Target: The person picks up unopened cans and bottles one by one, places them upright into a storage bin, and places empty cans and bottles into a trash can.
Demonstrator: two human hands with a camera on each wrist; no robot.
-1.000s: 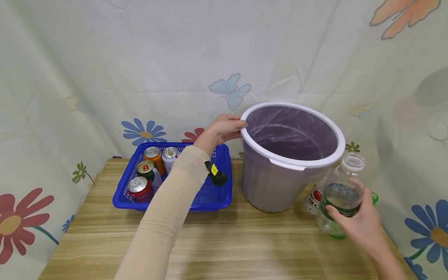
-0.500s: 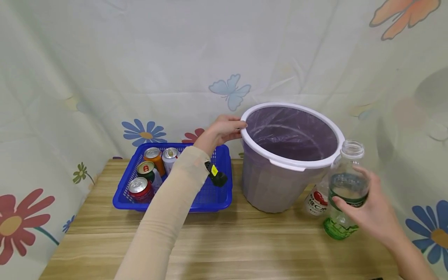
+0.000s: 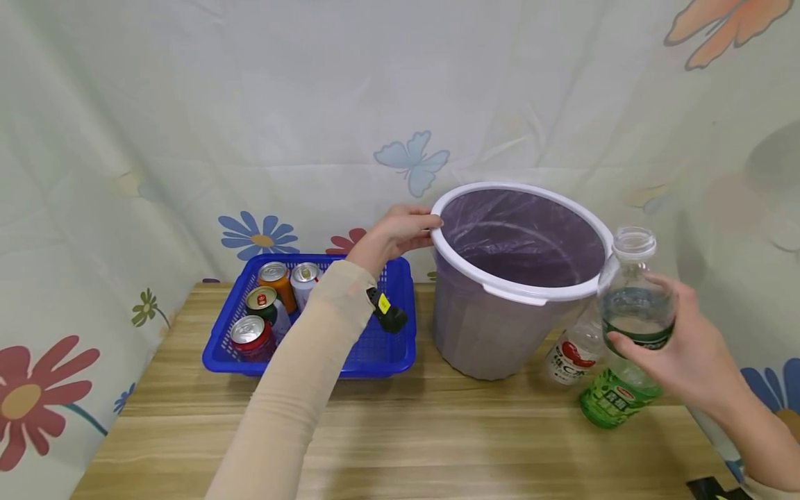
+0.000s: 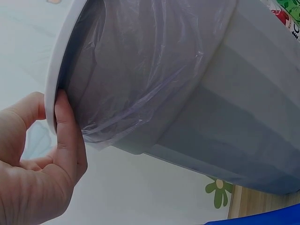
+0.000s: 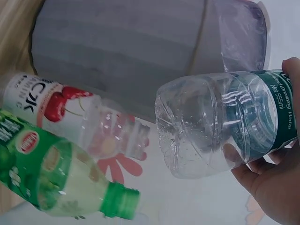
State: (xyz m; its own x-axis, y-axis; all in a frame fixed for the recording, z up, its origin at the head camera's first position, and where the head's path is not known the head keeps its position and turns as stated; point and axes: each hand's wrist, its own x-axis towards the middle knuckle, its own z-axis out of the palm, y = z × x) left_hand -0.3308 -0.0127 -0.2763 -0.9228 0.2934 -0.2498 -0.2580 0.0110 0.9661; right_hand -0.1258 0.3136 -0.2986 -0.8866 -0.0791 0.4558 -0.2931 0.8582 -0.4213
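Observation:
At the left side of a grey bin [image 3: 487, 333], my left hand [image 3: 400, 232] pinches the white rim [image 4: 52, 70] between thumb and fingers. A clear plastic liner [image 4: 140, 70] shows inside the rim. My right hand [image 3: 706, 354] grips a clear water bottle [image 3: 632, 298] with a dark green label, its neck upward and uncapped. In the right wrist view its base hangs apart from two other bottles. Those are a clear bottle with a cherry label [image 3: 571, 355] and a green-labelled bottle [image 3: 615, 397], both standing on the table right of the bin.
A blue basket [image 3: 215, 361] stands left of the bin, partly behind my left forearm. Several drink cans, among them a red can [image 3: 250, 339] and an orange can [image 3: 275, 278], stand in it. A flower-printed cloth [image 3: 281, 104] hangs behind the wooden table [image 3: 406, 444].
The water bottle in my right hand has risen and moved right, uncovering the green-labelled bottle and more of the cherry-labelled one. My left hand has stayed on the rim.

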